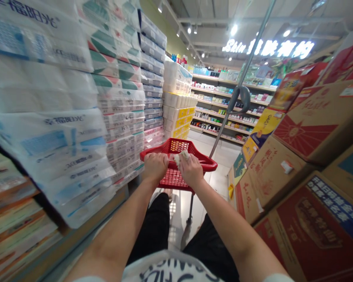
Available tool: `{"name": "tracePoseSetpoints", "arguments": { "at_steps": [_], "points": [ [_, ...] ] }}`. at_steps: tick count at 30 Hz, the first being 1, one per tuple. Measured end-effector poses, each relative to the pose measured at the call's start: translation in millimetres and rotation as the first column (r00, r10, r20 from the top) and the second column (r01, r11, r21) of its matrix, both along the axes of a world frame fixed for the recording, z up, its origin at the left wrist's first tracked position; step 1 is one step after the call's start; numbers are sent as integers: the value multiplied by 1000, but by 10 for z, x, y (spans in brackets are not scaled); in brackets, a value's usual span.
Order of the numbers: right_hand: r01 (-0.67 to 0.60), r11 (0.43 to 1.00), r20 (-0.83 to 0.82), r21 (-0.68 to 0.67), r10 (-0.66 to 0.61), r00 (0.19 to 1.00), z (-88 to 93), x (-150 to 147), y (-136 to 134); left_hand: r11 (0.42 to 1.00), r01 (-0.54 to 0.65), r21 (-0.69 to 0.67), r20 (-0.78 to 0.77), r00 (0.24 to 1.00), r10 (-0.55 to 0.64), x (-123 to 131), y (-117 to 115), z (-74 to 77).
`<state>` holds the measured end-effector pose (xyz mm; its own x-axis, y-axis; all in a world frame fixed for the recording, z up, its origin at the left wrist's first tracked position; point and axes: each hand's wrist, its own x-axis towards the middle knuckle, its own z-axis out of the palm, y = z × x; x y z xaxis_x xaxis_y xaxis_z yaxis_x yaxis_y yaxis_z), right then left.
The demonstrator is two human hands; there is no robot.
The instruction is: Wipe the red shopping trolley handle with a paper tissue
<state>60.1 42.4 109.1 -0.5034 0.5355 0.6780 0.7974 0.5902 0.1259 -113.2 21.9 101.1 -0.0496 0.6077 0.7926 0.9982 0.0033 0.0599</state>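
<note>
A red plastic shopping basket cart stands in front of me in a shop aisle. My left hand is closed over its near rim. Beside it my right hand is also on the rim, closed around a small white crumpled thing, perhaps paper or cloth. The basket looks empty through its mesh. My legs in dark trousers show below.
Tall stacks of wrapped tissue and paper rolls line the left. Red and brown cardboard boxes are piled on the right. A grey pole with a handle rises beyond the basket. Shelves of goods cross the far end.
</note>
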Motion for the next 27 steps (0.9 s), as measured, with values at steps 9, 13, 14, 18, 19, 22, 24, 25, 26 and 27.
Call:
{"name": "tracePoseSetpoints", "arguments": {
  "at_steps": [9, 13, 14, 18, 19, 22, 24, 25, 26, 27],
  "points": [
    [77, 981, -77, -180, -92, 993, 128, -39, 32, 999, 6, -36, 18, 1000, -5, 18, -1, 8],
    [200, 878, -67, -435, -252, 965, 310, -93, 109, 997, 12, -75, 17, 1000, -11, 35, -14, 28],
    [196, 888, -72, -417, -247, 966, 285, -74, 110, 997, 13, -76, 17, 1000, -12, 35, -15, 29],
    [31, 996, -56, -80, -35, 998, -19, 89, 55, 999, 9, -49, 29, 1000, -8, 18, -12, 13],
    [-16, 1000, -37, 0, 16, 999, -102, 132, 41, 999, 8, -43, 32, 999, -7, 11, -9, 6],
    [-76, 991, -4, 113, 77, 997, -228, 190, 23, 999, 9, -31, 41, 999, -7, -4, -1, -10],
    [-37, 997, -26, 74, 39, 999, -177, 151, 32, 999, 9, -30, 44, 999, -8, -4, 0, -9],
    [6, 1000, -46, 22, -5, 999, -116, 115, 42, 999, 10, -33, 42, 999, -8, 0, -2, -5],
    [57, 997, -65, -46, -60, 996, -40, 74, 55, 999, 11, -38, 37, 999, -9, 6, -4, 0],
    [118, 985, -79, -126, -128, 989, 43, 34, 69, 999, 11, -45, 31, 999, -10, 13, -6, 7]
  ]
}}
